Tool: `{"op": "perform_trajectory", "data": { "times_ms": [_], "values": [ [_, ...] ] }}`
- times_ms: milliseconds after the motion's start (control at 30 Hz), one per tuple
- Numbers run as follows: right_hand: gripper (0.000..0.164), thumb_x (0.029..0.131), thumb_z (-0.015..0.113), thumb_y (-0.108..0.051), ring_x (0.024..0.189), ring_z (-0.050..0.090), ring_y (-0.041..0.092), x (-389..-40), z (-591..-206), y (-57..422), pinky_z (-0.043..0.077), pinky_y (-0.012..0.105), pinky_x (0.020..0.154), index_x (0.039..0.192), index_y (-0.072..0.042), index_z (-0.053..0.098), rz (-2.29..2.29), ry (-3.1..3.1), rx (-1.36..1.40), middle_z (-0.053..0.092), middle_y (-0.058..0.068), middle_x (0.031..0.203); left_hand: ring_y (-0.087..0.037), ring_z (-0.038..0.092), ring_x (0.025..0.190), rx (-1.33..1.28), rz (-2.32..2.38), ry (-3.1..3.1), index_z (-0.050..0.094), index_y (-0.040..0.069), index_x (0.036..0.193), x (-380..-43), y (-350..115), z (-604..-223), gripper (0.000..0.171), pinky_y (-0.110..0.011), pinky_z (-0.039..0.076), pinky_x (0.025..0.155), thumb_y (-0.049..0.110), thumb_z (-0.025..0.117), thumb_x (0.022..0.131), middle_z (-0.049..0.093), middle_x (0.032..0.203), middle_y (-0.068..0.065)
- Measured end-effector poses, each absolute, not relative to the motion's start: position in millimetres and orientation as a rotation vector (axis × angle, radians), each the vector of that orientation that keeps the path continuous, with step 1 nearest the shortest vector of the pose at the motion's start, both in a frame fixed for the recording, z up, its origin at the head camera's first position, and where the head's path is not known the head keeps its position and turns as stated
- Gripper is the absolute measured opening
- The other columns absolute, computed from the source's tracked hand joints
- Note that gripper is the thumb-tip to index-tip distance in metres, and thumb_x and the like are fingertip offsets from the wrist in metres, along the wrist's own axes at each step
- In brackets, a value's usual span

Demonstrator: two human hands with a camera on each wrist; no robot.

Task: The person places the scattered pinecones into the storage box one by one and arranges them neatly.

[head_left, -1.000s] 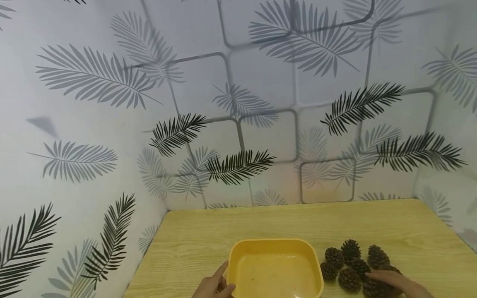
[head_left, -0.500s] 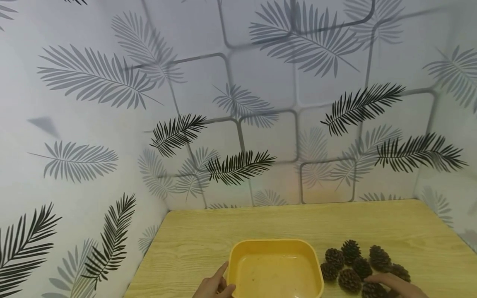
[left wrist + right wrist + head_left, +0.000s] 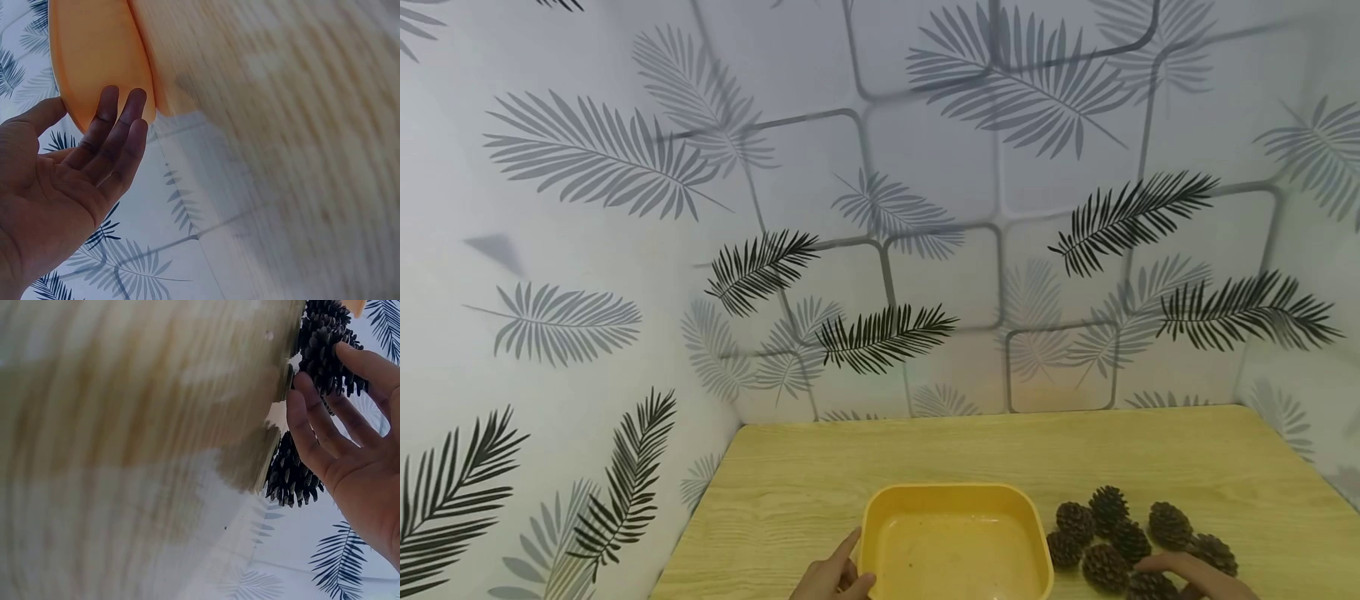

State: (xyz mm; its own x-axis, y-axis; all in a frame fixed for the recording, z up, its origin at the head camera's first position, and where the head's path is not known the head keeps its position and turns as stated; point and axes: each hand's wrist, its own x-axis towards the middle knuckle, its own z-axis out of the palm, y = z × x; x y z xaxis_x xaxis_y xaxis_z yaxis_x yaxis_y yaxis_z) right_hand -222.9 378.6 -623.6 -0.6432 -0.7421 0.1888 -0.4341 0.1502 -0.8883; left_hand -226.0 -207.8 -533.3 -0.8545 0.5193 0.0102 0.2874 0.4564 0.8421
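A yellow rectangular tray [image 3: 955,558] sits on the table with nothing in it. My left hand [image 3: 833,575] touches its left side, the thumb at the rim and the fingers lying loosely along the outer wall, as the left wrist view shows. Several brown pine cones [image 3: 1105,568] are grouped right of the tray. My right hand [image 3: 1206,575] reaches over the nearest part of the group. In the right wrist view its thumb and bent fingers are around one pine cone [image 3: 322,359], while another pine cone [image 3: 290,475] stands behind the fingers.
The wood-grain table [image 3: 805,467] runs back to a wall [image 3: 925,367] covered with leaf-patterned paper. More patterned wall [image 3: 550,400] rises along the left side. Pine cones [image 3: 1075,523] lie close to the tray's right edge.
My right hand has drawn slightly down, uncovering a pine cone at the right of the group. The back right pine cone has shifted a little right. My left hand stays at the tray.
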Motion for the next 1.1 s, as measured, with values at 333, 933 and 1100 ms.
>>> {"op": "perform_trajectory", "data": {
  "times_ms": [333, 933, 1100],
  "values": [
    [0.069, 0.101, 0.051, 0.013, 0.112, 0.065, 0.001, -218.4, -617.3, 376.4, 0.059, 0.028, 0.080, 0.152, -0.033, 0.050, -1.522, 2.123, -1.100, 0.041, -0.033, 0.144, -0.002, 0.065, 0.066, 0.662, 1.353, 2.500, 0.029, -0.021, 0.152, -217.9, -201.8, -526.7, 0.073, -0.019, 0.053, 0.063, 0.027, 0.062, 0.107, 0.063, 0.075, 0.008],
    [0.053, 0.114, 0.031, -0.012, 0.120, 0.066, 0.025, -228.0, -607.2, 369.4, 0.058, 0.043, 0.095, 0.161, -0.036, 0.038, -1.814, 1.656, -1.046, 0.041, -0.025, 0.155, -0.005, 0.066, 0.068, 0.643, 1.397, 2.449, 0.027, -0.021, 0.152, -227.0, -206.6, -538.5, 0.077, -0.022, 0.056, 0.066, 0.031, 0.061, 0.107, 0.065, 0.078, 0.006],
    [0.052, 0.114, 0.031, -0.012, 0.126, 0.062, 0.022, -224.1, -590.6, 357.2, 0.056, 0.040, 0.098, 0.163, -0.029, 0.035, -1.872, 1.582, -1.106, 0.039, -0.022, 0.159, -0.003, 0.063, 0.067, 0.580, 1.349, 2.489, 0.030, -0.019, 0.153, -219.4, -202.2, -524.8, 0.074, -0.020, 0.054, 0.066, 0.027, 0.062, 0.106, 0.065, 0.079, 0.006]
  ]
}}
